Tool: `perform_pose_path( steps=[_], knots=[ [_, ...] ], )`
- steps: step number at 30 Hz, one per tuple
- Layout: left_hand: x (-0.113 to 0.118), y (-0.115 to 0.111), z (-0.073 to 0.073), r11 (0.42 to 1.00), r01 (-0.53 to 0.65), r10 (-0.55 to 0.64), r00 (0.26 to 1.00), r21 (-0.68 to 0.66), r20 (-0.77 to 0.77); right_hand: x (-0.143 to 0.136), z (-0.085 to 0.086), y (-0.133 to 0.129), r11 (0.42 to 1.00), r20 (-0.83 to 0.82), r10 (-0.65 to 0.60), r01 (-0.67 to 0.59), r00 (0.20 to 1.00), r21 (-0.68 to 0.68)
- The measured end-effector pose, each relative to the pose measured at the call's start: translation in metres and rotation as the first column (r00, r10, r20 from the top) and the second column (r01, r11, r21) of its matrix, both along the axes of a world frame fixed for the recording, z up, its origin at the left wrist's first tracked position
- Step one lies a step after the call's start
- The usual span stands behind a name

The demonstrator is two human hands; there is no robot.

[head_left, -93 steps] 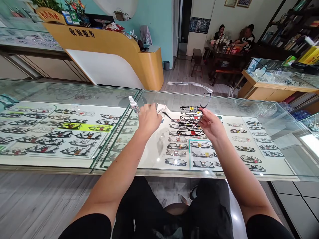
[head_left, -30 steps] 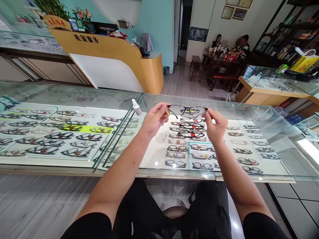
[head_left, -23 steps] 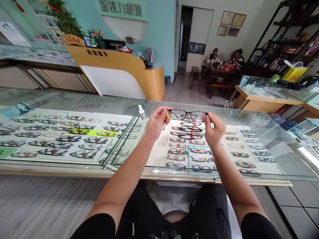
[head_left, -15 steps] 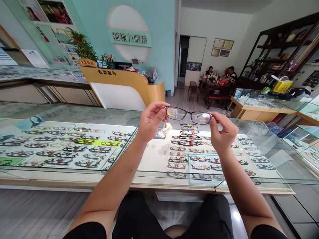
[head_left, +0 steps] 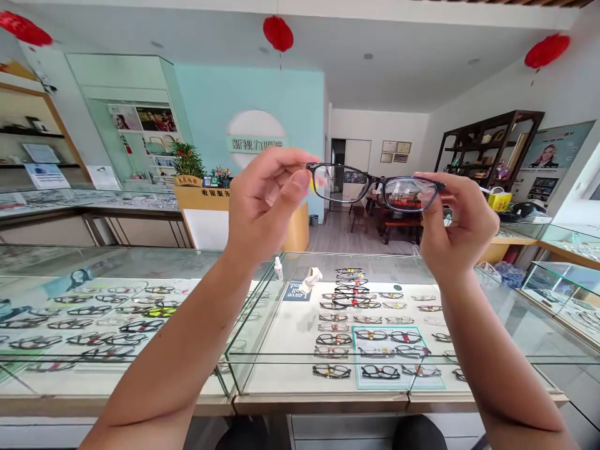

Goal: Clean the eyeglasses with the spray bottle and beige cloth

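Note:
A pair of dark-framed eyeglasses point(head_left: 375, 180) is held up in front of me, lenses toward the room, above the glass display case. My left hand point(head_left: 269, 200) pinches the left end of the frame between thumb and fingers, with a small yellow tag or sticker by that lens. At the other end, my right hand point(head_left: 457, 219) grips the right hinge area between thumb and forefinger. The temples are mostly hidden by my hands. Below, rows of eyeglasses point(head_left: 335, 339) lie in the glass display case point(head_left: 281, 381).
Inside the case stand a small white bottle point(head_left: 278, 269) and a crumpled cloth point(head_left: 312, 279) near a dark printed card point(head_left: 296, 291). Beyond are a cashier counter point(head_left: 204, 215), a wooden table with benches point(head_left: 400, 225) and a dark shelf point(head_left: 487, 147). Red lanterns point(head_left: 278, 33) hang overhead.
Both hands have raised the eyeglasses higher and closer to me, still held at both ends. My view has tilted up, bringing the ceiling and lanterns into sight.

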State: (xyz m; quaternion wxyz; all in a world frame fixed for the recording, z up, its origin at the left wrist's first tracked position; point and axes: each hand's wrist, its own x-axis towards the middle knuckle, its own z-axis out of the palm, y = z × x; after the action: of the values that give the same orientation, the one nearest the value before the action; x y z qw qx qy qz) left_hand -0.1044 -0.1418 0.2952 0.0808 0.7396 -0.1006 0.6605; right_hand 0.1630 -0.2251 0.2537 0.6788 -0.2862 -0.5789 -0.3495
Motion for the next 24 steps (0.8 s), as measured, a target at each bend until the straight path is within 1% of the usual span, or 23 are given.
perform_pose_path(
  steps=[1,3,6,9,12,14,16,18,20,22,24],
  knots=[
    [0.0,-0.005,0.004,1.0,-0.003,0.003,1.0,0.019,0.016,-0.002,0.004,-0.004,1.0,0.008,0.016,-0.016,1.0,0.014],
    [-0.001,-0.014,0.009,1.0,-0.009,0.008,0.999,0.02,0.047,-0.006,0.01,-0.011,0.995,0.038,0.087,-0.089,0.995,0.052],
    [-0.003,-0.027,0.012,0.999,-0.021,0.019,0.998,0.031,0.067,-0.01,0.016,-0.019,0.978,0.066,0.185,-0.19,0.981,0.085],
    [-0.002,-0.038,0.011,0.999,-0.046,0.045,0.997,0.017,0.057,-0.009,0.02,-0.023,0.975,0.047,0.209,-0.212,0.977,0.072],
    [0.002,-0.046,0.012,0.997,-0.044,0.047,0.998,-0.066,0.05,-0.006,0.021,-0.025,0.969,0.026,0.243,-0.244,0.97,0.032],
    [0.005,-0.049,0.012,0.992,-0.033,0.038,0.999,-0.123,0.039,-0.004,0.022,-0.024,0.968,0.017,0.251,-0.251,0.968,0.006],
    [0.006,-0.049,0.013,0.988,-0.024,0.028,0.999,-0.15,0.024,-0.002,0.023,-0.023,0.967,0.019,0.255,-0.255,0.967,0.008],
    [0.007,-0.047,0.013,0.99,-0.027,0.028,1.0,-0.14,0.006,0.0,0.025,-0.023,0.96,0.024,0.276,-0.277,0.961,0.032],
    [0.007,-0.044,0.013,0.994,-0.037,0.037,0.999,-0.099,0.0,0.002,0.025,-0.023,0.957,0.02,0.284,-0.285,0.959,0.046],
    [0.007,-0.041,0.014,0.997,-0.036,0.036,0.999,-0.071,0.002,0.002,0.024,-0.024,0.962,0.011,0.268,-0.269,0.963,0.042],
    [0.008,-0.038,0.013,0.996,-0.022,0.022,1.0,-0.086,0.0,0.002,0.023,-0.025,0.966,0.007,0.255,-0.255,0.967,0.036]
  ],
)
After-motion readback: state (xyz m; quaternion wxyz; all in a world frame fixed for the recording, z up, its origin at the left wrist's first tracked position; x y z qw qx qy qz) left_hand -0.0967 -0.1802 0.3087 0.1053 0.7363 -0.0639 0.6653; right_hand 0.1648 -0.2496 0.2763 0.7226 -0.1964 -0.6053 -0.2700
